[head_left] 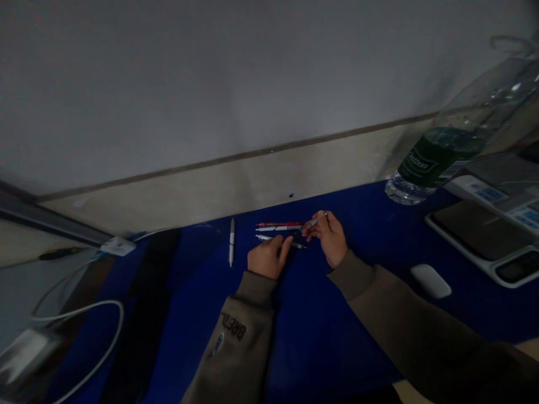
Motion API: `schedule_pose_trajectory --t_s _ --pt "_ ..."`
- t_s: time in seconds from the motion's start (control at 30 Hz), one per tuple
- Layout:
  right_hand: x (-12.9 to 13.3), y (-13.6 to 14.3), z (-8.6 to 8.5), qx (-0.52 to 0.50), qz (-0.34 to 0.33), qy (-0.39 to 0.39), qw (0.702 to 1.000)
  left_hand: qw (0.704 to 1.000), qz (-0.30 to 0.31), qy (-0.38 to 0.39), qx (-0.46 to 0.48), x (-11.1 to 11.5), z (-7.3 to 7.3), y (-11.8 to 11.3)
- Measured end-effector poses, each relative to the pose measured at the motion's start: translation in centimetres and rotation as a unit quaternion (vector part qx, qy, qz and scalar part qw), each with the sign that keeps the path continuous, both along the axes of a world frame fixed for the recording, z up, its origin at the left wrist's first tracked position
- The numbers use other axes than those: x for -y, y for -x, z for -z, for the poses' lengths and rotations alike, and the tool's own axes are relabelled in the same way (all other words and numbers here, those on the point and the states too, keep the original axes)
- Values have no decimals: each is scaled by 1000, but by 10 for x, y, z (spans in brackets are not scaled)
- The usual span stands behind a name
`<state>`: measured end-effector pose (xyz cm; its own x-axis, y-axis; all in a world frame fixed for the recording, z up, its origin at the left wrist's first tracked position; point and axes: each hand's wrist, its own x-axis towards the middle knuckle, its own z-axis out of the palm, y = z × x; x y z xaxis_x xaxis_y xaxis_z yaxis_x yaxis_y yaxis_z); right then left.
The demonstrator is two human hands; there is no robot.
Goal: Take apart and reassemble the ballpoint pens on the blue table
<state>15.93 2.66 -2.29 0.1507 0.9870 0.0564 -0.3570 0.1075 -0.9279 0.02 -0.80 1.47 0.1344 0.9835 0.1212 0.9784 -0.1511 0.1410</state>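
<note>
Right hand [332, 238] grip pinching silver pen [314, 223], left hand [267, 257] fingertips pressing grey pen [280, 241], blue mat [303, 336] bare nearer.

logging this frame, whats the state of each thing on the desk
left hand: fingers on a pen lying flat
right hand: gripping a pen, lifted
red pen: lying flat
white pen: lying flat, apart from the rest
water bottle: partly filled
mouse: resting, untouched
</note>
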Motion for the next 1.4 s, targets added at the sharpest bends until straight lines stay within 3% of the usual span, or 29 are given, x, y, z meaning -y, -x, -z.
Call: schedule_pose_trajectory --t_s 0.23,1.13,1.4 --pt "0 0 -4 -13 42 10 999 1000 -2 8 -2 0 -1 0" --pt "3 1 -5 0 21 22 1000 999 16 31 -12 1 -5 -3" --pt "7 4 -9 8 -71 9 997 999 27 36 -22 0 -4 -2"
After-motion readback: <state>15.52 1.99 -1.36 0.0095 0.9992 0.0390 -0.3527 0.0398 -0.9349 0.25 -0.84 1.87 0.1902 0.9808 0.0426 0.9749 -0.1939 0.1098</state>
